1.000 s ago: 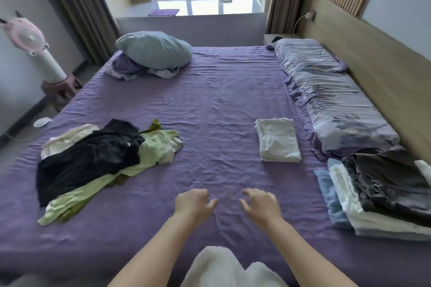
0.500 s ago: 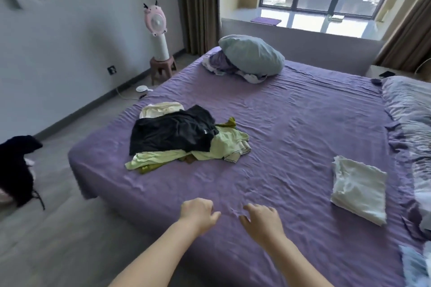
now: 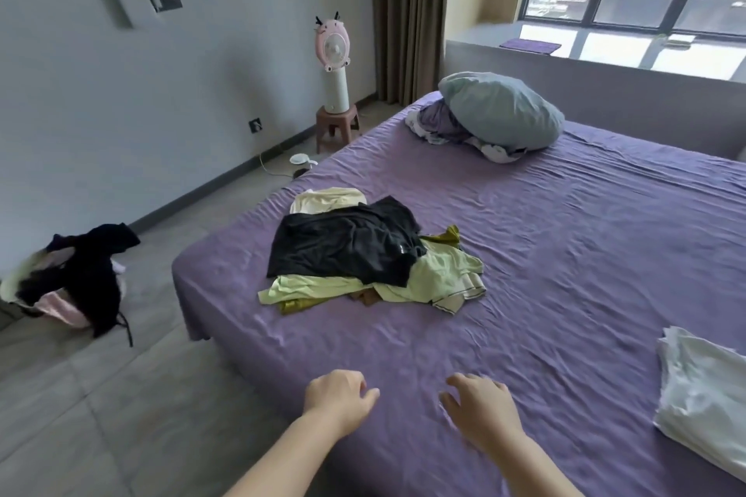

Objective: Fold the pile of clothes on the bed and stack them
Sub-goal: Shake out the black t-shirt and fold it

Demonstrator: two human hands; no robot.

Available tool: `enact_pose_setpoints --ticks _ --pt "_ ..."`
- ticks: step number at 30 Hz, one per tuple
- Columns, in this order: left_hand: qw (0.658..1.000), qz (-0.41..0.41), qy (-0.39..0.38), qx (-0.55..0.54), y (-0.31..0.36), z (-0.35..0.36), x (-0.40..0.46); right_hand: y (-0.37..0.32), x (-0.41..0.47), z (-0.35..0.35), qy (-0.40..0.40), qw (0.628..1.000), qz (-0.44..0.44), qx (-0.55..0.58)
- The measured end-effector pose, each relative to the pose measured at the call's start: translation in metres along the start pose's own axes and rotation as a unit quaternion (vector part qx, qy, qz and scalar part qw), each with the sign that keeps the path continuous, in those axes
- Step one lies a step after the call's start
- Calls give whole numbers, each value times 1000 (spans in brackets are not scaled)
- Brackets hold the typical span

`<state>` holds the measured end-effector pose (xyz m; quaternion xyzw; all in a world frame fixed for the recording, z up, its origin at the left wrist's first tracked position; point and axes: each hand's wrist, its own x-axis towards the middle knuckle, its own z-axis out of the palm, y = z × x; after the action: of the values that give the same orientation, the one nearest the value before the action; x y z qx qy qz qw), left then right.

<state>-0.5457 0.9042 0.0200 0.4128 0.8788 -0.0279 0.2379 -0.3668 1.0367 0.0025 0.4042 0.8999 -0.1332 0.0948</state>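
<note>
Purple, creased cotton sheeting covers the wide bed [image 3: 565, 254], and both bare hands hover over its near edge holding nothing. The left hand [image 3: 337, 399] hangs with its fingers loosely curled and its thumb pointing toward the other hand; the right hand [image 3: 480, 410] has its fingers relaxed and slightly spread, palm down, close over the sheet, though whether the fingertips touch the cloth cannot be told. The two hands are near each other but apart. Farther up the bed, toward its left edge, lies the unfolded pile of clothes [image 3: 371, 254]: a crumpled black shirt [image 3: 347, 242] on top, a pale green garment [image 3: 440, 274] spreading out beneath it toward the near and right sides, an olive piece [image 3: 446, 236] showing at the far right of the heap and again at its near edge, and a cream garment [image 3: 327, 200] poking out at the far side. To the right of the hands, at the frame's edge, a folded white garment [image 3: 702, 399] lies flat on the sheet, well apart from the pile. At the far end of the bed a grey-blue pillow [image 3: 500, 111] rests on bunched lilac and white bedding [image 3: 440, 125]. On the floor to the left stands a pink and white fan [image 3: 333, 56] on a small brown stool [image 3: 337, 125], and nearer the left edge sits a heap of dark and pink clothing [image 3: 76, 282].
</note>
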Motion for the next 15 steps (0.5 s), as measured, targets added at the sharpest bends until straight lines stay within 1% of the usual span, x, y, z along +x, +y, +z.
enact_pose_setpoints --ticks 7,11,15 --pt "998 48 -38 -7 4 -19 77 -9 62 -8 -13 999 38 4" --pt "994 88 -55 -16 -2 -44 143 -23 124 -20 -21 996 79 26" --pt "991 114 -68 -31 -23 -74 215 -47 192 -36 -32 993 111 30"
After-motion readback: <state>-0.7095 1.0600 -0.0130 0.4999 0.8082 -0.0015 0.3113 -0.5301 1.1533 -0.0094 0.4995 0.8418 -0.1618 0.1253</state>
